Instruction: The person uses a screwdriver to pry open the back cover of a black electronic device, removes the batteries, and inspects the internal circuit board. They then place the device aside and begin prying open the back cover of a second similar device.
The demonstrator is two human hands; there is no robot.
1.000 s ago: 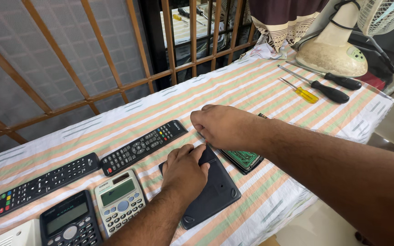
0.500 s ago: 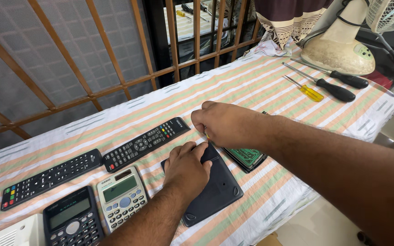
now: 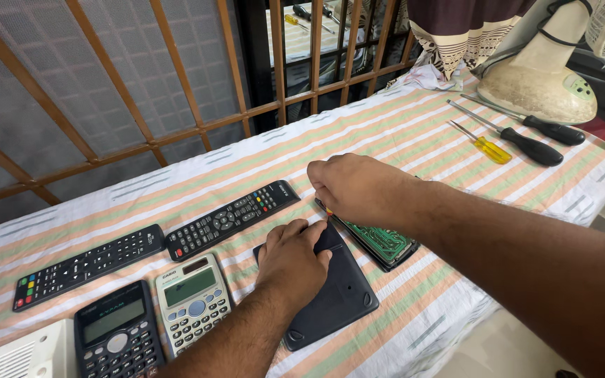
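A table under a striped cloth [image 3: 414, 133], beside a wooden window grille. The left hand [image 3: 292, 260] lies flat, fingers together, pressing on a black back cover [image 3: 337, 301]. The right hand [image 3: 358, 187] is curled closed just above it, over an opened device showing a green circuit board [image 3: 379, 241]; whether it pinches anything cannot be told. Leftward lie two remote controls [image 3: 232, 218] and two calculators [image 3: 192, 301]; screwdrivers [image 3: 519, 140] lie near a fan base [image 3: 537, 87].
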